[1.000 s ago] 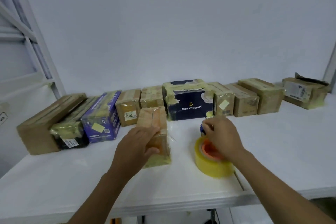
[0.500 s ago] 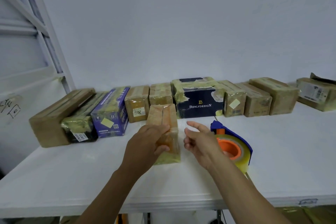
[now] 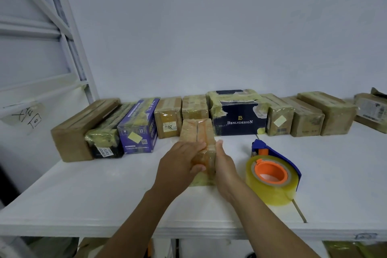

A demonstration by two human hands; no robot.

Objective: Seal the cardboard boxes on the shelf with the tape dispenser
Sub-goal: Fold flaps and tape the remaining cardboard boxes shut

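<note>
While the small cardboard box (image 3: 198,132) stood near the middle of the white shelf (image 3: 104,195), it was held from both sides. It was gripped by the left hand (image 3: 180,165), with the fingers curled over its top and the thumb laid on its near face. The right hand (image 3: 227,165) was pressed flat against its right side, with nothing held inside it. The tape dispenser (image 3: 272,176) was lying on the shelf just to the right of the right hand, apart from both hands. A row of taped boxes (image 3: 305,117) was lined up far back by the wall. A dark blue box (image 3: 238,119) was seen just behind the held one, and a purple box (image 3: 138,130) was seen further left.
</note>
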